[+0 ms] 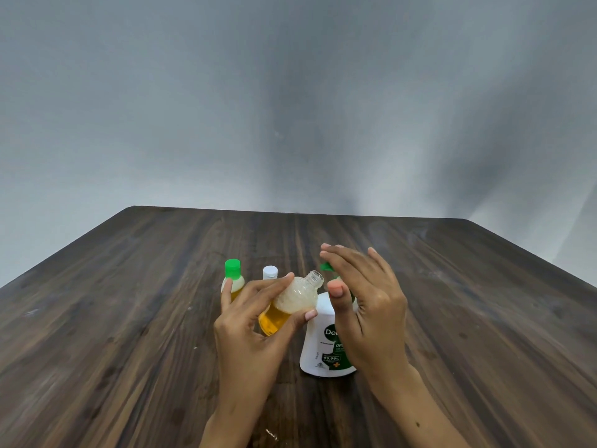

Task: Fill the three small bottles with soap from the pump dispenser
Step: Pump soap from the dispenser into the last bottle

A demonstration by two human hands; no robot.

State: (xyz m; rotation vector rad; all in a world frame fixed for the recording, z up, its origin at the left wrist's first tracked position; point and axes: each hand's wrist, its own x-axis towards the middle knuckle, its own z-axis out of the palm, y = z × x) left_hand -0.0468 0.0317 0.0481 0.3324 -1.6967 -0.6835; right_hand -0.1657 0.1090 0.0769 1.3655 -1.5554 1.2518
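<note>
left hand (255, 321) fingers clamped on an uncapped clear small bottle (290, 303) half full of amber soap, tilted mid-tabletop (129, 318), right hand (361, 295) fingers spread over white pump dispenser (318, 347), green pump mostly hidden, two capped small bottles behind, green-capped (233, 279) and white-capped (270, 272), partly blocked

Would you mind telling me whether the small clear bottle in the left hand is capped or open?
Open. The small clear plastic bottle, tilted in the left hand, shows a bare threaded neck with no cap, and amber soap fills its lower part.

head view, forward-down, close over table (129, 302)
</note>
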